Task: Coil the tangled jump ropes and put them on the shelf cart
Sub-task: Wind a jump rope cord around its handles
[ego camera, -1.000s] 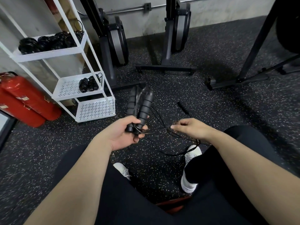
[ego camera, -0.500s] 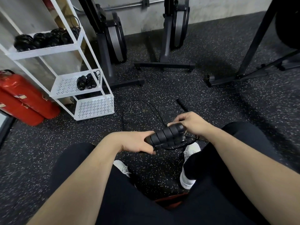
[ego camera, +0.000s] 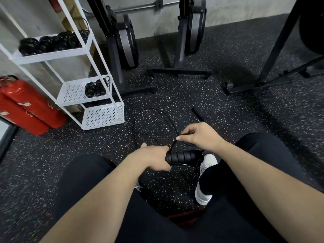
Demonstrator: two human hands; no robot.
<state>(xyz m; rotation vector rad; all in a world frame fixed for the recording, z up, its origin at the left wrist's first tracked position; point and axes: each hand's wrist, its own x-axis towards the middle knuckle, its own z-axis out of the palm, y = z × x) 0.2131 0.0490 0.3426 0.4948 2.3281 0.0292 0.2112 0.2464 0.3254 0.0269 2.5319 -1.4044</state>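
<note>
- Black rope handles (ego camera: 182, 156) went from upright to sideways at frame centre; left hand (ego camera: 154, 157) grips them, right hand (ego camera: 199, 135) now pinches the cord (ego camera: 172, 146), so wrapping looks underway.
- Shelf cart (ego camera: 103, 118) upper left already holds coils.
- Loose cord loops and a spare handle (ego camera: 198, 114) on the floor could snag.

Matt ribbed handles (ego camera: 182, 156); perforated white-painted metal shelf cart (ego camera: 103, 116)

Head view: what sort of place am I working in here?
Most likely a gym or its equipment corner. The floor is dark speckled rubber, two upright exercise machines stand against the wall, and a white shelf cart holds coiled jump ropes.
</note>
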